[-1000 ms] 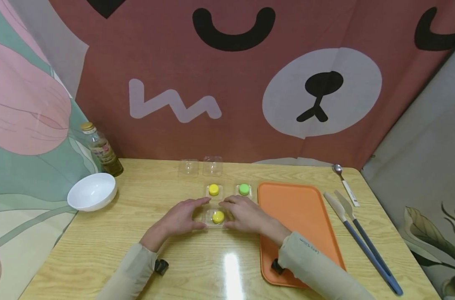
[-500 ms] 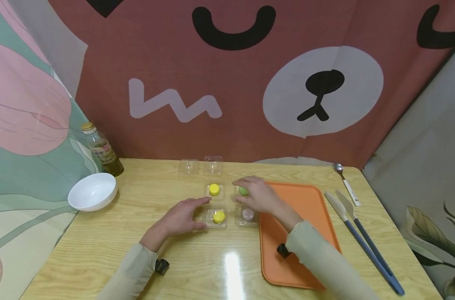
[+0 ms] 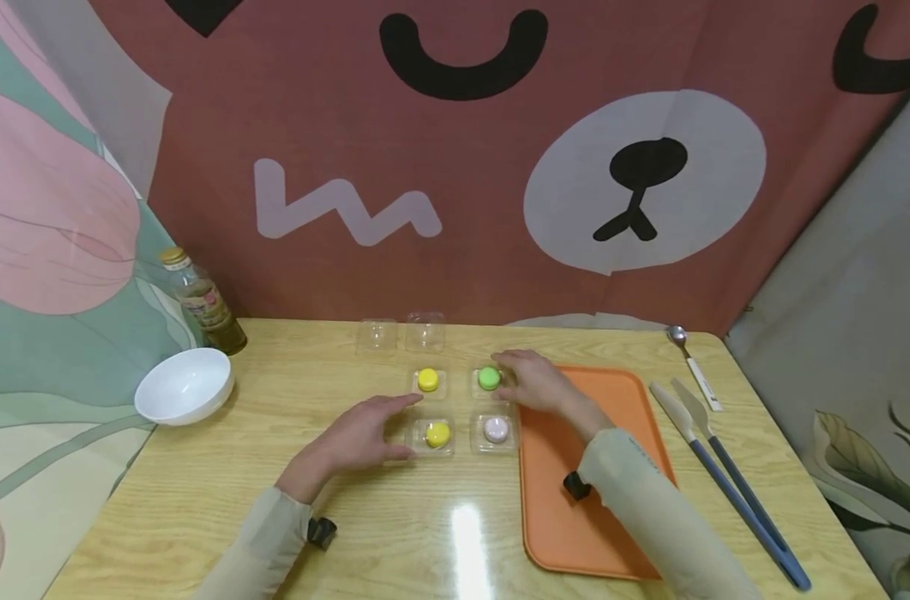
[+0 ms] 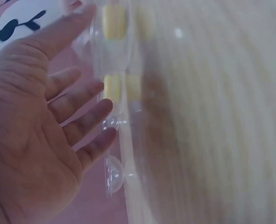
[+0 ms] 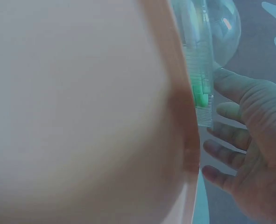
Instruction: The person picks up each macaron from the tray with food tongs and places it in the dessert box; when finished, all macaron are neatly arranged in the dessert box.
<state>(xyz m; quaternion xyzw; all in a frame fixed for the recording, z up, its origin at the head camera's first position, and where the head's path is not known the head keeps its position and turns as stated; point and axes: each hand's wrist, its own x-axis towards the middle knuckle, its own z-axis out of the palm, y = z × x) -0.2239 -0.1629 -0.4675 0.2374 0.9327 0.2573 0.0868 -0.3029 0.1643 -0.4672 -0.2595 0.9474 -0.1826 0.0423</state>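
My left hand point(image 3: 353, 435) is just left of a yellow macaron point(image 3: 437, 434) in a clear plastic case point(image 3: 419, 447), thumb and fingers spread. In the left wrist view its fingers point(image 4: 77, 102) are straight and apart, with two yellow macarons beyond them. My right hand point(image 3: 537, 383) is at the right side of a green macaron point(image 3: 488, 378) in its clear tray, fingers reaching past the tray edge. Nothing is gripped; in the right wrist view the fingers point(image 5: 226, 133) are extended. A pale lilac macaron point(image 3: 496, 430) in a clear case sits nearer me, and another yellow macaron point(image 3: 428, 380) lies behind.
Under my right forearm lies an orange tray point(image 3: 575, 533). Two clear plastic lids point(image 3: 425, 332) stand at the back edge. To the right are two blue-handled knives point(image 3: 732, 492) and a spoon point(image 3: 695, 375); at left, a white bowl point(image 3: 185, 387) and an oil bottle point(image 3: 207, 308).
My right hand has moved from the front cases to over the green macaron, then slightly right to beside it, uncovering the lilac macaron. The left hand has stayed in place.
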